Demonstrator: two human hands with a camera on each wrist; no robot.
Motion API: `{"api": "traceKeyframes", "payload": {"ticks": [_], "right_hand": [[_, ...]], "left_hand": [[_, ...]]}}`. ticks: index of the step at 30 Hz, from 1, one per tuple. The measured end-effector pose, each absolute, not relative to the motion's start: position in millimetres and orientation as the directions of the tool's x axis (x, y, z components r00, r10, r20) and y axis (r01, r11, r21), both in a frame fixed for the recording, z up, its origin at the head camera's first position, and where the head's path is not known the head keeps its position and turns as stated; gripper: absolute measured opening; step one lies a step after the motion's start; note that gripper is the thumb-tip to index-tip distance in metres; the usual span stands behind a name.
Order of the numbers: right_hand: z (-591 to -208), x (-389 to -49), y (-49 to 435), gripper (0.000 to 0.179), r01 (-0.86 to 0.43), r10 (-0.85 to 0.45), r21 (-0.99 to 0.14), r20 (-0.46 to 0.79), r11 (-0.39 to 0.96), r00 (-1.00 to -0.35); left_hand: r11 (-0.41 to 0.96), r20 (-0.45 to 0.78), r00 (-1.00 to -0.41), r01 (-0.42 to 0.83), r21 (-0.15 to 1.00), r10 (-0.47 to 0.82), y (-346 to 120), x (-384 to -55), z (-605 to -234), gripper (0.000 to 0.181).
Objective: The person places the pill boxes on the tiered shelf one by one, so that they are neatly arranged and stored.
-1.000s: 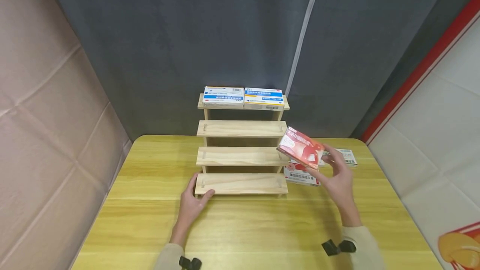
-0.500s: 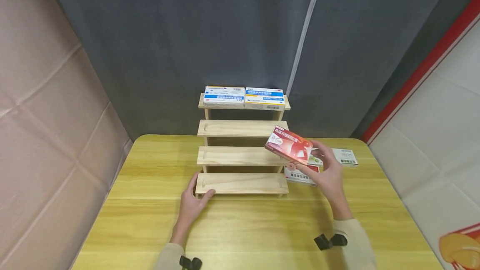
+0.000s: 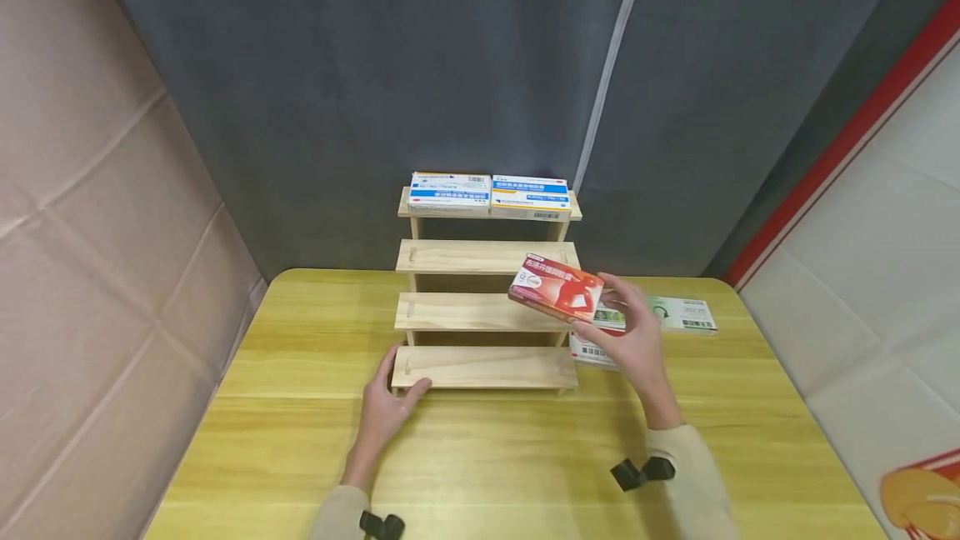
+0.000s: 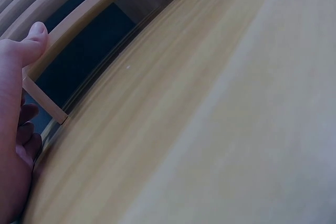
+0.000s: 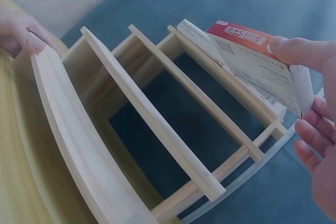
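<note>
Head view: notes red box (image 3: 557, 287), pinched in right hand (image 3: 633, 340), shifted leftward across right part of wooden rack (image 3: 457, 312), judged not yet set down; left wrist: finds left hand (image 4: 8, 93) gripping wooden rack's near left corner; right wrist: confirms thumb-and-finger hold

the middle shelves (image 3: 468, 257) are free at left, while two boxes (image 3: 451, 193) block the top shelf (image 3: 575, 206).

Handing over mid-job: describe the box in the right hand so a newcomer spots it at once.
Find the stepped wooden shelf. By its right end, the right hand pinches a red-topped box, the only box held in the air.
</note>
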State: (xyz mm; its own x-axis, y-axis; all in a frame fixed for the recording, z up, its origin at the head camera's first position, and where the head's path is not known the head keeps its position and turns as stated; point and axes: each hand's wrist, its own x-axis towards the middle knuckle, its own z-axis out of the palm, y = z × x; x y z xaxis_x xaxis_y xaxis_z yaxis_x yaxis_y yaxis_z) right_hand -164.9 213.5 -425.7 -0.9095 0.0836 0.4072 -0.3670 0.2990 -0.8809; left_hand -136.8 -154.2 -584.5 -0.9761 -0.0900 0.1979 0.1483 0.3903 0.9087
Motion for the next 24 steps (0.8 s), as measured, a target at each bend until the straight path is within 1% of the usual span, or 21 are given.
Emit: {"api": "traceKeyframes", "payload": {"ticks": [5,12,20,24], "right_hand": [[-425.0,-169.0,205.8,0.07,-0.356,0.071,-0.89,0.39,0.285,-0.918],[-421.7,-174.6,193.4,0.072,-0.333,0.057,-0.891,0.367,0.309,-0.928],[-393.1,-165.7,175.1,0.069,-0.355,0.017,-0.884,0.378,0.304,-0.926],[-400.6,-173.6,172.5,0.072,-0.377,0.006,-0.881,0.395,0.285,-0.919]], "left_hand": [[0.399,0.201,-0.976,0.15,0.904,-0.088,-154.7,-137.0,-585.2,0.087],[0.4,0.191,-0.977,0.139,0.906,-0.092,-154.3,-136.8,-584.2,0.087],[0.382,0.19,-0.978,0.143,0.913,-0.087,-154.7,-137.0,-585.1,0.087],[0.379,0.191,-0.978,0.146,0.914,-0.086,-154.9,-137.2,-585.6,0.087]]}}
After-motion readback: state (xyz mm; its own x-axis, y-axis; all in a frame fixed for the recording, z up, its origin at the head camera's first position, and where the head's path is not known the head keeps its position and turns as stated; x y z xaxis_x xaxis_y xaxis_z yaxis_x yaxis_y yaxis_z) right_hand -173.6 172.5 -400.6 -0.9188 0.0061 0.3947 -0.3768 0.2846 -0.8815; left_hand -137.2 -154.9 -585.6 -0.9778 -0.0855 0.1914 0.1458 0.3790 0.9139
